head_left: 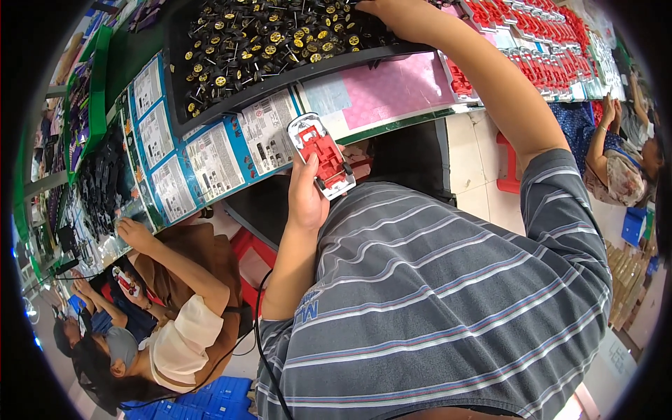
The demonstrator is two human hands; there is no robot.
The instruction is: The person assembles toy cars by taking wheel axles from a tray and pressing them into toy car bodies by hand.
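My left hand (pixel 306 199) grips a toy car (pixel 323 150) just in front of the bench edge. The car lies underside up, with a red chassis set in a white body. Black wheels (pixel 347 169) show at its lower end; none are visible at its upper end. At the top edge of the view, my right hand (pixel 392 12) reaches over the tray to a heap of wheel-and-axle sets (pixel 280 49), black with yellow hubs. The picture's edge cuts off part of that hand, so what its fingers hold is hidden.
A black tray (pixel 266 91) holds the wheel sets. Printed sheets (pixel 210 161) and a pink sheet (pixel 399 91) lie under the bench cover. Rows of red-and-white car bodies (pixel 539 63) fill the right. A co-worker (pixel 189 329) sits at left beside black parts (pixel 105 175).
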